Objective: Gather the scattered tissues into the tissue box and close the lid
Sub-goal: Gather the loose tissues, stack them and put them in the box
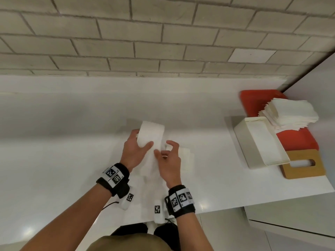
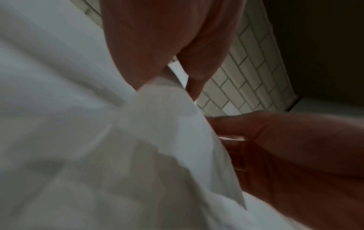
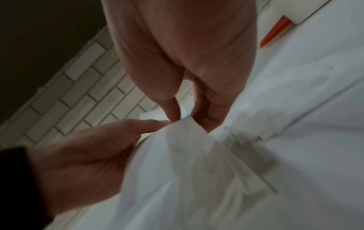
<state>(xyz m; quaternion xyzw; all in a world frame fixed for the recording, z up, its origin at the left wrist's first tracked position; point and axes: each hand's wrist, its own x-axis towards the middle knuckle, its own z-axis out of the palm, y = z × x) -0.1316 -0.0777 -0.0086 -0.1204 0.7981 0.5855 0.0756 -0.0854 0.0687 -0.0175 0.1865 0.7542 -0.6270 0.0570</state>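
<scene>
My left hand grips a bunch of white tissues just above the white counter, thumb in front and fingers curled behind. Close beside it, my right hand pinches the lower edge of the same tissues between thumb and fingertips. In the left wrist view the tissues fill the frame under my palm. More loose tissues lie flat on the counter just right of my hands. At the right, the cream tissue box stands open, with its wooden slotted lid lying beside it.
Behind the box, a red tray carries a tall stack of folded tissues. A tiled wall rises at the back of the counter. The counter's front edge runs near my body, and a cabinet panel stands at the far right.
</scene>
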